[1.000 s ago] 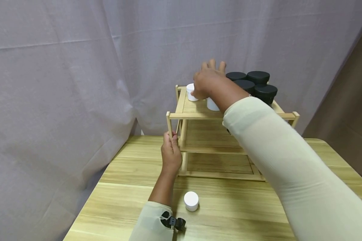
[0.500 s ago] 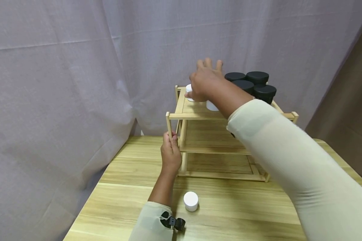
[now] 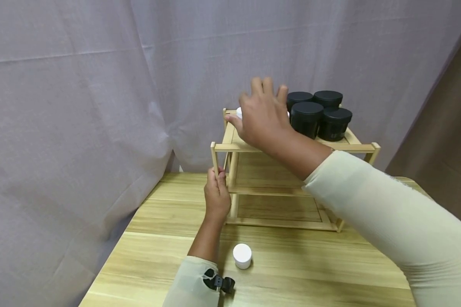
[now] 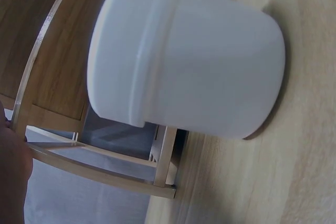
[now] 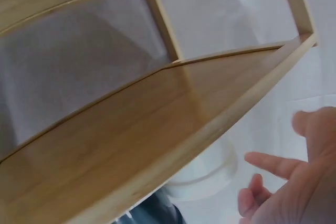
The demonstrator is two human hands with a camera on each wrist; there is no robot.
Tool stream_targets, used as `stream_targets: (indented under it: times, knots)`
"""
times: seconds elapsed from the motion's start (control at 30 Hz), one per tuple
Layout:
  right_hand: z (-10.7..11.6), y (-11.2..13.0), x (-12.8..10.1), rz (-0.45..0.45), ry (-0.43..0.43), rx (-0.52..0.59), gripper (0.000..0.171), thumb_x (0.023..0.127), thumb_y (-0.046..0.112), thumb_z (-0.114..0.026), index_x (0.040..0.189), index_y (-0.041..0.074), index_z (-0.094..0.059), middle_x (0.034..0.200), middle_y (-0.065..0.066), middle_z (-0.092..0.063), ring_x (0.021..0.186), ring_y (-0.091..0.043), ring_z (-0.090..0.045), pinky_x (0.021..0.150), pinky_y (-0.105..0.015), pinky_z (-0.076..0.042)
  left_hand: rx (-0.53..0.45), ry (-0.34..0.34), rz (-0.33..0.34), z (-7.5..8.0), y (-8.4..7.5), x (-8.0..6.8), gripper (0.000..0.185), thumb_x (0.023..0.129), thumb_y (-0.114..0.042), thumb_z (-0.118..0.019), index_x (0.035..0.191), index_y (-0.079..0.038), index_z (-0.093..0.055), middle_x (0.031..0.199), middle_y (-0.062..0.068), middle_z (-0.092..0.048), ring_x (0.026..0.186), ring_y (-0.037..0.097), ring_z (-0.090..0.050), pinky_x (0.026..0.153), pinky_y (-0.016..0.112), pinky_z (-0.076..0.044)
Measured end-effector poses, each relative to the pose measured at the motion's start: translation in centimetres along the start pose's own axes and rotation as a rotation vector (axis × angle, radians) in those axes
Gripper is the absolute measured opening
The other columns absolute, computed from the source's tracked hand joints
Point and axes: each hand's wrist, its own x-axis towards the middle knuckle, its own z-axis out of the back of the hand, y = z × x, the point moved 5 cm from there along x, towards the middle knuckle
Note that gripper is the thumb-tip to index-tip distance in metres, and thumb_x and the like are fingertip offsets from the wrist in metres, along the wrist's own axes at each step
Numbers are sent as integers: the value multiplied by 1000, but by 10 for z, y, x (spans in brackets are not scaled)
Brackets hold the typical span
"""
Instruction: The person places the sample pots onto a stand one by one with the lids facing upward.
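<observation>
My left hand grips the front left post of a wooden three-tier rack. In the left wrist view only part of that hand shows at the edge. Over the left of the top tier, my right hand is raised with fingers spread. The right wrist view shows its fingers apart and nothing between them, near a white jar on the top tier. Another white jar is mostly hidden behind the right hand. A lidded white jar stands upright on the table beside my left forearm.
Several black lidded jars are grouped on the right of the top tier. The rack stands on a wood-grain table. A grey curtain hangs behind, and a brown one on the right.
My right hand has drawn back toward me and lower, its fingers spreading, and more of the black jars shows. The left hand has stayed on the post.
</observation>
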Motion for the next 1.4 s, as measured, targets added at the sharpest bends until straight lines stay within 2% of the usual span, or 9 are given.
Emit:
stream_targets:
  times: [0.13, 0.43, 0.6, 0.8, 1.0, 1.23, 1.4]
  knots:
    - [5, 9, -11, 27, -82, 56, 65, 109, 69, -48, 111, 7, -68, 126, -17, -53, 130, -41, -42, 105, -63, -33, 8, -5, 1, 2, 1, -1, 20, 117, -14, -47, 117, 3, -58, 90, 23, -63, 70, 13, -45, 64, 28, -43]
    - [15, 27, -58, 250, -446, 162, 48, 110, 47, -56, 94, 5, -71, 102, -15, -63, 103, -39, -54, 92, -65, -38, 12, -6, -15, 6, 1, -1, 20, 117, -14, -47, 118, 3, -57, 90, 25, -62, 71, 13, -47, 65, 29, -44]
    - [12, 33, -84, 338, -528, 212, 40, 108, 39, -61, 89, 5, -70, 96, -15, -64, 97, -39, -57, 87, -65, -37, 16, 3, -7, 9, 0, -1, 19, 117, -14, -46, 117, 2, -56, 89, 24, -62, 70, 12, -46, 64, 29, -43]
    - [4, 34, -106, 399, -549, 290, 31, 103, 32, -65, 83, 8, -67, 89, -11, -62, 91, -35, -57, 84, -62, -37, -3, 3, 1, 12, 2, 0, 17, 116, -12, -47, 116, 2, -56, 89, 17, -61, 69, 11, -46, 62, 27, -42]
    - [-4, 30, -120, 424, -528, 344, 26, 101, 28, -64, 84, 9, -68, 87, -10, -62, 89, -33, -57, 80, -56, -38, -20, 0, 0, 12, 3, 1, 20, 117, -15, -47, 117, 3, -57, 91, 23, -62, 70, 12, -47, 63, 26, -43]
    - [-24, 19, -140, 348, -394, 523, 15, 97, 21, -70, 92, 10, -78, 94, -6, -63, 91, -26, -56, 80, -46, -38, -39, 16, 12, 10, 4, -1, 21, 117, -15, -46, 116, 3, -56, 90, 25, -60, 70, 11, -46, 63, 24, -41]
    - [-39, 13, -149, 272, -332, 655, 8, 95, 15, -74, 94, 10, -80, 94, -4, -64, 92, -23, -56, 82, -41, -37, -26, 10, 0, 12, 3, 3, 21, 117, -14, -45, 116, 5, -56, 89, 25, -60, 71, 12, -46, 64, 25, -43]
